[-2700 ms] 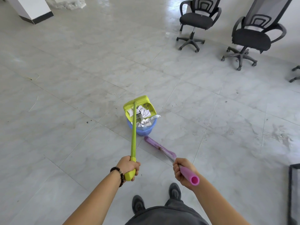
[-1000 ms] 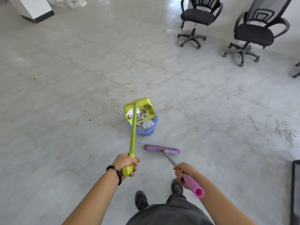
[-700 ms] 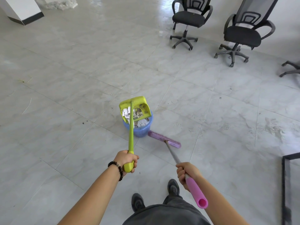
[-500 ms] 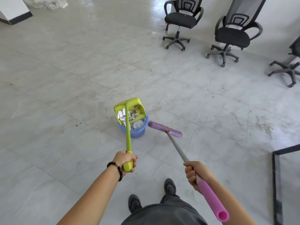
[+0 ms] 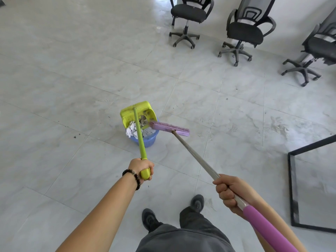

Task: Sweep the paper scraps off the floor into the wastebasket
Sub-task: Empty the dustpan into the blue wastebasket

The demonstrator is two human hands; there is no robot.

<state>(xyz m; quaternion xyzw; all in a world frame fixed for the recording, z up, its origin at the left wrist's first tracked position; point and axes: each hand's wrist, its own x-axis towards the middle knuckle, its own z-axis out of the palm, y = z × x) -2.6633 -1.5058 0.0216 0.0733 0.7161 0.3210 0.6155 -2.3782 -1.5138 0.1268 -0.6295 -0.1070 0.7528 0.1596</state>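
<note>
Left hand: the left hand (image 5: 142, 168), low centre of the frame, was closed round the end of the green dustpan handle (image 5: 139, 138).
Right hand: the right hand (image 5: 229, 192), lower right, gripped the metal broom shaft (image 5: 196, 157) just above its purple sleeve.
Dustpan: the yellow-green dustpan (image 5: 141, 110) was tipped over the far rim of the wastebasket with its mouth toward it. A few bits seemingly clung inside.
Wastebasket: the blue wastebasket (image 5: 148, 140) stood on the floor (image 5: 72, 88) in the middle of the frame, under the pan.
Paper scraps: the paper scraps (image 5: 132, 130) were heaped in the basket to rim level or higher and bulged at its left edge.
Broom head: the purple broom head (image 5: 171, 129) was raised, its left end at the pan's mouth above the basket's right rim. Contact could not be told.
Risk, tipping: the basket looked light, so a sideways shove from the broom, or the pan leaning on the rim, could topple it and spill everything.
Risk, overflow: with the heap so high, raking the last bits out could knock loose paper over the left rim onto the tiles.
Risk, control: each long tool was held one-handed at its far end. The pan might twist and shed scraps beside the basket.
Surroundings: the office chairs (image 5: 189, 13), upper right, stood well apart and posed no hazard.
</note>
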